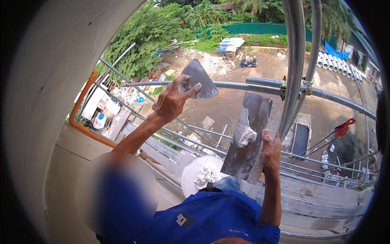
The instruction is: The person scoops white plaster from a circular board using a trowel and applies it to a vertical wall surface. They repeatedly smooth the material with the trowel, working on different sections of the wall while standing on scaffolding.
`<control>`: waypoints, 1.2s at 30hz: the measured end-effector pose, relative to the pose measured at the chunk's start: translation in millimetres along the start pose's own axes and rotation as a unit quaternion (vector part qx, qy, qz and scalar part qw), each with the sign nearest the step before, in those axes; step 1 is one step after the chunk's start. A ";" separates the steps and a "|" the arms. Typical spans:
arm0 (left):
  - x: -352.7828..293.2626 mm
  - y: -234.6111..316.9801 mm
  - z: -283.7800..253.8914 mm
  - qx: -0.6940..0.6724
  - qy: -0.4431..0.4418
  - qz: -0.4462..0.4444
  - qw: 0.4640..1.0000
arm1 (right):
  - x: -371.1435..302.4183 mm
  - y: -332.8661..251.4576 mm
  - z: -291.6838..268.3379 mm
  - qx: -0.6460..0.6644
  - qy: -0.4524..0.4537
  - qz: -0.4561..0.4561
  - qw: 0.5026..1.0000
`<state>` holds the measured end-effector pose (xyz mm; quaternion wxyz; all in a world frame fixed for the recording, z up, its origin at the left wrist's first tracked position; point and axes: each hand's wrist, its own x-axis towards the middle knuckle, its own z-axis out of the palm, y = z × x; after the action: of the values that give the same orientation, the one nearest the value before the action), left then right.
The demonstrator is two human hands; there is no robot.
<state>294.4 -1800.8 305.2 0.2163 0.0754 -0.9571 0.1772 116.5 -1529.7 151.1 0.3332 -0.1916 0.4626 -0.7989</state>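
My left hand (170,101) is raised and closed on a putty knife (200,79), its wide grey blade pointing up and away from me. My right hand (271,152) grips a long rectangular plastering trowel (236,159) by its back edge, thumb on top. A lump of white plaster (245,129) clings to the trowel's face, towards its left side. The two blades are apart from each other. Below them, close to my body, a round white container (187,183) holds more white plaster (208,175).
Scaffold pipes (293,61) rise at the right, and a horizontal rail (231,85) crosses ahead. Wooden planks (317,203) form the platform. A pale wall (44,81) curves along the left, with an orange pipe (75,118). A yard lies far below.
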 end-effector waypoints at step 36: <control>196.0 -97.8 56.7 -0.013 0.509 -0.151 0.847 | -66.6 107.2 -79.4 0.070 0.110 0.107 0.986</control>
<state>118.6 -1925.6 373.7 0.6981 0.1158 -0.6918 0.1435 152.7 -1471.4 18.8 0.3762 -0.0280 0.4575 -0.8052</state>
